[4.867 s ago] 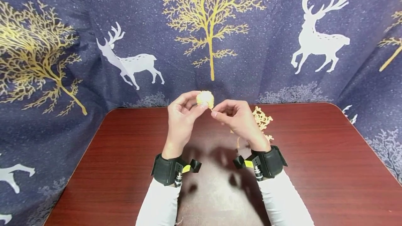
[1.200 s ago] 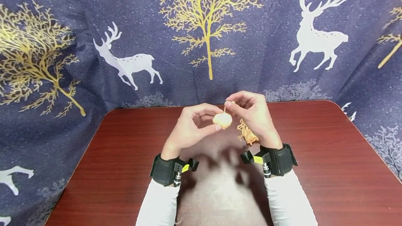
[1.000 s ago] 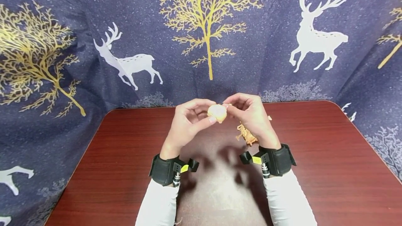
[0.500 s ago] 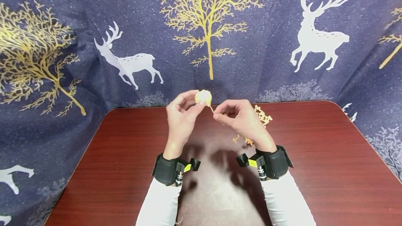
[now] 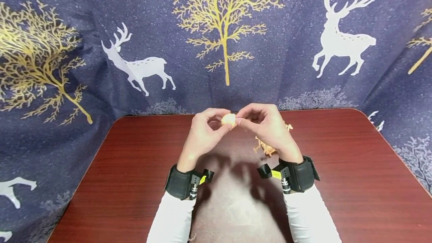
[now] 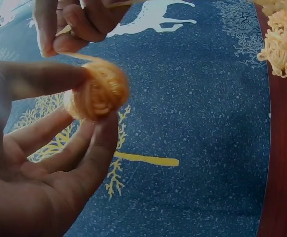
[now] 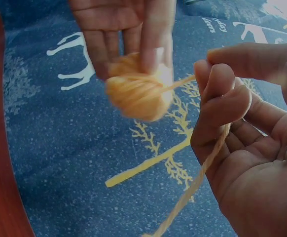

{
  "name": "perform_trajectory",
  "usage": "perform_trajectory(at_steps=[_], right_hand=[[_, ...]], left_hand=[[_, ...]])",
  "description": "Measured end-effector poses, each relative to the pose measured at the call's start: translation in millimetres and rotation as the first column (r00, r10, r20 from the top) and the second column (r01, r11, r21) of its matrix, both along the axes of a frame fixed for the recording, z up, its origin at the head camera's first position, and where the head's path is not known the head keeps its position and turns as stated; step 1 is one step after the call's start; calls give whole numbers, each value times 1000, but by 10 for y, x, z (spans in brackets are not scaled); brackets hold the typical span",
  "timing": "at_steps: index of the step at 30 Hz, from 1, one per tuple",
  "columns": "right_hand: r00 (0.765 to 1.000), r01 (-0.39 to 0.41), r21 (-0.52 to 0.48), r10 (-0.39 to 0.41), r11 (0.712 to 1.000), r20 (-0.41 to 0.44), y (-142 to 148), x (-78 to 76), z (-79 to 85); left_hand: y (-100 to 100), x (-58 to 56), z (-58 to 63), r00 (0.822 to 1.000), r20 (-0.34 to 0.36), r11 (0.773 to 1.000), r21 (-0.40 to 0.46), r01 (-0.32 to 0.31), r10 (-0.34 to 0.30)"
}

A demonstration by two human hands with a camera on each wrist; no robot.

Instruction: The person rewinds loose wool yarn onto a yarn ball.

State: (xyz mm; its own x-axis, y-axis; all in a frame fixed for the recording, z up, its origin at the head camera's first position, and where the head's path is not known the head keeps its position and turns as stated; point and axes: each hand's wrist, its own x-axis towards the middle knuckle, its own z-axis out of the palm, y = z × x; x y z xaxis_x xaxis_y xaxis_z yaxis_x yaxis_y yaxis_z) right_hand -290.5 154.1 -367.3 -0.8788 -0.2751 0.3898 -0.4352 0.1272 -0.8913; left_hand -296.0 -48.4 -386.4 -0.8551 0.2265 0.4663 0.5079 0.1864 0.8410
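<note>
A small ball of yellow-orange yarn (image 6: 106, 91) is pinched between the thumb and fingers of my left hand (image 5: 204, 134), above the far part of the table. My right hand (image 5: 264, 125), close beside it, pinches the yarn strand (image 7: 180, 82) that leads off the ball. In the right wrist view the strand's tail (image 7: 195, 185) runs through the curled fingers and hangs below the palm. Under and behind my right hand lies a loose, tangled heap of the same yarn (image 5: 266, 147), partly hidden by the hand and wrist.
The red-brown wooden table (image 5: 135, 168) has a paler worn area in the middle. A dark blue cloth (image 5: 189, 66) with white deer and gold trees hangs right behind its far edge. Black straps with small cameras (image 5: 180, 183) circle both wrists.
Over the last seconds the right hand circles the ball with the strand while the left hand tilts it. Since half a second ago the ball has moved down and right, and the hands have come closer.
</note>
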Motion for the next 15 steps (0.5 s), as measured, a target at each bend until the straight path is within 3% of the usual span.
perform_trajectory(at_steps=[5,9,15], right_hand=[[1000,-20,-9,20,1000,9,11,4,4],[1000,-28,-17,29,999,1,9,4,-3],[1000,-24,-32,23,999,-17,23,-23,-37]], left_hand=[[-10,-1,0,999,39,995,-91,32,-29],[-15,-5,-1,993,75,980,-171,98,-87],[-25,5,10,969,162,954,-205,219,-187]])
